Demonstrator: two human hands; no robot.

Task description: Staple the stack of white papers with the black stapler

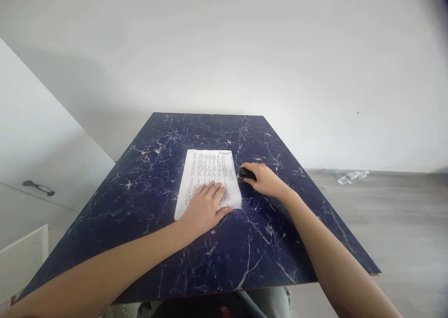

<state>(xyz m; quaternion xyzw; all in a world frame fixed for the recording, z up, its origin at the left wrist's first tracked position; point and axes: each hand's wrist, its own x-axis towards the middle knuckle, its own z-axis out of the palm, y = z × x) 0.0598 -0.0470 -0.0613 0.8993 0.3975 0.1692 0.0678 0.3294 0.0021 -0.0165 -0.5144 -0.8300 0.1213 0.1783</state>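
A stack of printed paper sheets (pixel 206 164) lies on the dark blue marbled table (pixel 175 131), its lines of text running up and down. My left hand (pixel 206 203) rests flat across the lower part of the sheets, fingers stretched out and holding nothing. To the right of the paper, my right hand (pixel 264 178) is closed around a black stapler (pixel 246 174). The stapler's front end is at the right edge of the sheets; whether the edge sits between its jaws cannot be made out.
A pale wall (pixel 245 52) rises behind the table. On the left stands a white cabinet front (pixel 38 136) with a dark handle (pixel 38 187). A crumpled clear plastic wrapper (pixel 353 177) lies on the grey floor (pixel 385 220) at right. My lap shows below the table's front edge.
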